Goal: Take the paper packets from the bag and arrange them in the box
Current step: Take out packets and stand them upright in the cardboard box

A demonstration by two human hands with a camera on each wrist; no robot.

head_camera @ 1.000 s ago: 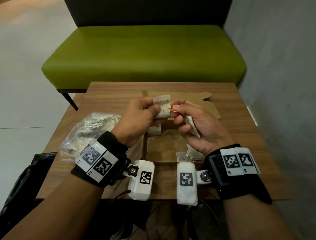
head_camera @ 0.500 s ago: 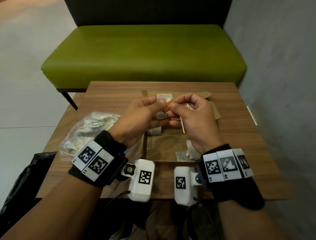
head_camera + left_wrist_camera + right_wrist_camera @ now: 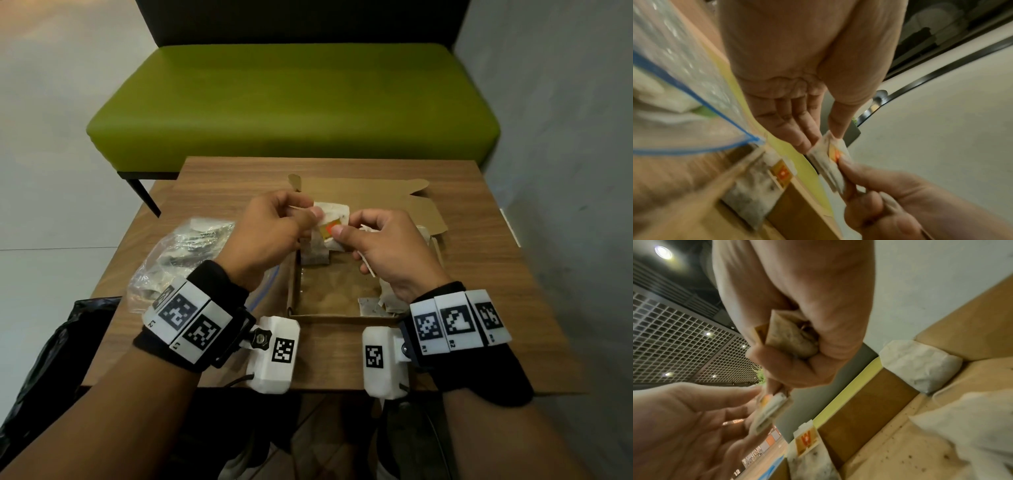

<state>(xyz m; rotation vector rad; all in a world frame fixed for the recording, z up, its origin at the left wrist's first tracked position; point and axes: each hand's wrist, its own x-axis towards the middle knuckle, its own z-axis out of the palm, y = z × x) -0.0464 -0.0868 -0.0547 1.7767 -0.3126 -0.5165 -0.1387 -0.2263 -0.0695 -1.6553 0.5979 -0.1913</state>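
Both hands hover over the open cardboard box (image 3: 342, 318). My left hand (image 3: 301, 219) pinches a small stack of white paper packets (image 3: 334, 214) with an orange label between thumb and fingers (image 3: 797, 129). My right hand (image 3: 356, 234) pinches the same stack (image 3: 826, 164) from the other side. It also keeps another packet (image 3: 791, 339) curled in its palm, whose end (image 3: 366, 267) sticks out below the hand. One packet (image 3: 315, 256) leans on the box's far wall, and more packets (image 3: 371, 305) lie in the near right corner. The clear plastic bag (image 3: 178, 253) lies left of the box.
The box's lid flap (image 3: 394, 202) lies open on the wooden table (image 3: 479, 260) behind the hands. A green bench (image 3: 291, 102) stands beyond the table and a grey wall rises at the right. A black bag (image 3: 51, 359) sits by the table's near left corner.
My right hand has turned palm down and come in against the left hand. The stack now sits pinched between both thumbs, a little higher over the box's far side.
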